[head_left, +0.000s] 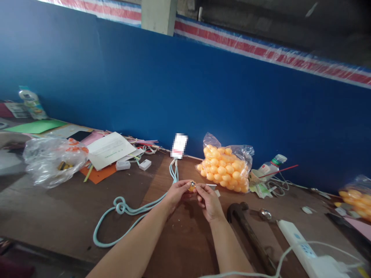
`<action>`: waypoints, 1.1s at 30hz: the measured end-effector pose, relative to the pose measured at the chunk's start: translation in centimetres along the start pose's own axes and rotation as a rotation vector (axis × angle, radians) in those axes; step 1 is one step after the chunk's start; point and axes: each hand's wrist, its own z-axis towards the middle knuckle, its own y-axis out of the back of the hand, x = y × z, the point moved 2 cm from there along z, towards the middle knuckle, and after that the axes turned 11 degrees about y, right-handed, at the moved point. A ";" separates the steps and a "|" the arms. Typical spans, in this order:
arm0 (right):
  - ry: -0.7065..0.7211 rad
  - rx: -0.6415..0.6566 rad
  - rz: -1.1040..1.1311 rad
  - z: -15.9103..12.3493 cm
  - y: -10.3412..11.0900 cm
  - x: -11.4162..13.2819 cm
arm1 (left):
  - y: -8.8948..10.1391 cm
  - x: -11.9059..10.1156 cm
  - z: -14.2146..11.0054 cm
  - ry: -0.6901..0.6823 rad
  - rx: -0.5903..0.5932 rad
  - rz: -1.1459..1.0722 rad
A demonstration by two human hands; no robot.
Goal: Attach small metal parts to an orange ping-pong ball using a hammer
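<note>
Above the middle of the brown table, my left hand (179,194) and my right hand (209,200) meet at their fingertips. Between them is a small rounded piece (191,187), yellow-orange with a shiny metallic spot on top; its exact kind is too small to make out. The left thumb and fingers pinch it from one side. My right thumb and index finger are pinched together against its other side. Behind the right hand stands a clear plastic bag (223,166) full of yellow-orange balls. A light blue lanyard (139,211) lies looped beside my left forearm, its badge (179,146) leaning at the wall.
A claw hammer (249,227) and a white power strip (298,243) with cables lie to the right. Crumpled clear plastic (55,160), papers (110,150) and small white boxes (145,165) occupy the left. A bottle (272,166) stands by the blue partition (145,85).
</note>
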 end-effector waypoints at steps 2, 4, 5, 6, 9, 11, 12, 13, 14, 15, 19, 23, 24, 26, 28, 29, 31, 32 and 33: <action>-0.002 0.004 -0.001 0.0 0.0 0.0 | 0.0 0.1 0.1 -0.004 -0.001 -0.003; -0.008 0.001 -0.004 0.0 0.1 -0.1 | 0.1 0.2 0.2 -0.008 -0.003 -0.003; -0.013 -0.002 -0.006 0.0 0.1 -0.1 | 0.1 0.2 0.2 -0.007 -0.005 -0.004; -0.019 -0.005 -0.010 0.1 0.1 -0.1 | 0.1 0.2 0.2 -0.006 -0.006 -0.006; -0.024 -0.013 -0.020 0.1 0.1 -0.1 | -0.1 0.0 0.0 0.001 -0.006 -0.012; -0.015 -0.015 -0.018 0.1 0.2 -0.1 | -0.1 -0.1 -0.2 0.004 -0.008 -0.009; -0.013 -0.015 -0.017 0.1 0.2 -0.2 | -0.2 -0.1 -0.2 0.003 -0.009 -0.005; -0.014 -0.014 -0.016 0.1 0.2 -0.2 | -0.2 -0.2 -0.2 0.003 -0.009 -0.002; -0.016 -0.014 -0.016 0.2 0.3 -0.2 | -0.2 -0.2 -0.2 0.003 -0.010 -0.001; -0.021 -0.016 -0.017 0.2 0.3 -0.3 | -0.2 -0.2 -0.2 0.005 -0.010 -0.001; -0.018 -0.014 -0.012 0.2 0.4 -0.4 | -0.1 -0.1 -0.1 0.018 -0.018 -0.010; -0.022 -0.016 -0.002 0.2 0.4 -0.3 | -0.2 -0.1 -0.1 0.019 -0.014 -0.018; -0.029 -0.016 0.003 0.1 0.4 -0.3 | -0.2 -0.1 -0.1 0.021 -0.012 -0.018; -0.046 -0.013 0.022 0.1 0.3 -0.3 | -0.3 -0.2 -0.2 0.024 -0.008 -0.017; -0.065 -0.007 0.046 0.1 0.3 -0.2 | -0.3 -0.2 -0.2 0.025 -0.007 -0.012; -0.072 -0.001 0.056 0.0 0.3 -0.2 | -0.3 -0.3 -0.3 0.026 -0.010 -0.011; -0.075 0.007 0.067 0.0 0.3 -0.2 | -0.3 -0.3 -0.3 0.027 -0.026 -0.012; -0.071 0.010 0.068 0.0 0.3 -0.2 | -0.3 -0.3 -0.3 0.027 -0.032 -0.015; -0.066 0.011 0.065 0.0 0.4 -0.2 | -0.3 -0.3 -0.4 0.026 -0.034 -0.018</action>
